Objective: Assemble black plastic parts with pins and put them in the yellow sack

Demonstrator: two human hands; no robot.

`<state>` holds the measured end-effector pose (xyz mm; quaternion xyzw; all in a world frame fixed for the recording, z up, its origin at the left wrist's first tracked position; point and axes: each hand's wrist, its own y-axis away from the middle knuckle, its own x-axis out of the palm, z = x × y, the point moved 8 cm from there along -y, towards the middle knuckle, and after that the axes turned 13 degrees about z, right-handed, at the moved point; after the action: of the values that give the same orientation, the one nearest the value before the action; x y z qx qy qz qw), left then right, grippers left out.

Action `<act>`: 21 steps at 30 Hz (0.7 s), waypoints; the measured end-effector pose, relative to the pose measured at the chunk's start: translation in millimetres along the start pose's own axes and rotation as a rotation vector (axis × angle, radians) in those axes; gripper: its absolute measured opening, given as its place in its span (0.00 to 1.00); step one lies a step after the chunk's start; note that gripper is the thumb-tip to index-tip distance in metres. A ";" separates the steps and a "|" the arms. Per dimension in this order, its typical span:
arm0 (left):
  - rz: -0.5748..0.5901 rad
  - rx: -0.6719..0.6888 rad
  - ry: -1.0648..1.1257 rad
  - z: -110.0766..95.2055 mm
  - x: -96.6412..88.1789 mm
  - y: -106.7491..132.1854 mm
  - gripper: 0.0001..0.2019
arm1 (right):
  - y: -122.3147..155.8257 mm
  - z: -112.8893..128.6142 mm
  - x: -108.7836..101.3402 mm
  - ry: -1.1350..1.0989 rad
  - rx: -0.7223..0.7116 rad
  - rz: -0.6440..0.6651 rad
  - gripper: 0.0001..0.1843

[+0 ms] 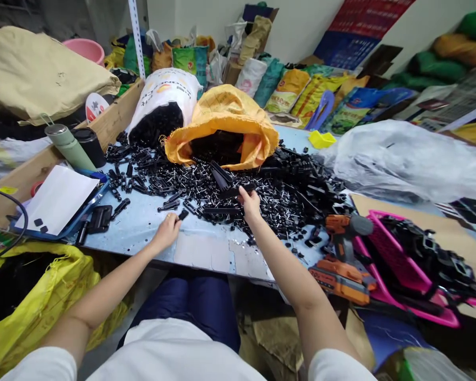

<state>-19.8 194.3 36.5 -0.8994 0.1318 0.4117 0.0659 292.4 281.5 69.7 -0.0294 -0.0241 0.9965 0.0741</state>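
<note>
My left hand (167, 230) rests near the front of the blue table (206, 248), pinching a small black plastic part (183, 214) between its fingertips. My right hand (249, 203) reaches into a wide pile of black plastic parts (285, 190) and grips a long black piece (238, 190) at the pile's edge. An orange sack (226, 124) and a white sack (164, 95), both holding more black parts, lie open behind the pile.
An orange cordless drill (343, 254) lies at the table's right front. A pink basket (412, 264) of black parts sits beside it. A clipboard with paper (57, 198), a green flask (67, 145) and a black cup (89, 145) stand left. Yellow sack (31, 296) below left.
</note>
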 end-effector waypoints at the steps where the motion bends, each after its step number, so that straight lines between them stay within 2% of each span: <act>1: 0.067 0.025 -0.022 -8.1 14.7 17.3 0.03 | 3.9 8.5 -2.8 -0.011 -0.039 0.005 0.27; 3: 0.164 0.056 -0.066 -16.6 33.8 46.2 0.04 | 22.4 31.7 4.7 0.027 -0.144 0.142 0.27; 6: 0.207 0.055 -0.084 -16.0 41.9 72.0 0.05 | 75.5 51.9 38.9 0.217 -0.206 0.502 0.29; 8: 0.192 0.022 -0.063 -11.3 41.1 79.4 0.06 | 116.6 47.9 63.7 0.471 -0.230 0.705 0.29; 11: 0.158 -0.033 0.018 -6.0 40.6 83.5 0.08 | 163.1 17.1 91.6 0.949 -0.262 0.878 0.27; 13: 0.130 -0.058 0.150 -4.9 40.8 84.6 0.07 | 177.4 -8.7 99.4 1.127 -0.227 0.904 0.24; 14: 0.111 -0.070 0.255 -4.5 40.7 85.3 0.07 | 180.3 -19.4 100.4 1.148 -0.196 0.895 0.24; 16: 0.093 -0.097 0.515 -3.9 42.5 86.9 0.12 | 181.2 -32.4 99.5 1.082 -0.149 0.852 0.24; 18: 0.123 -0.132 0.750 -4.8 47.7 88.7 0.20 | 179.6 -36.6 97.6 0.962 -0.131 0.808 0.25; 21: 0.175 -0.161 0.870 -9.4 51.7 91.9 0.21 | 178.9 -37.0 99.6 0.835 -0.123 0.795 0.26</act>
<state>-7.4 94.8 2.5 -0.9765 0.1903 0.0081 -0.1010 170.2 121.2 17.9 -0.4310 -0.0377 0.8486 -0.3043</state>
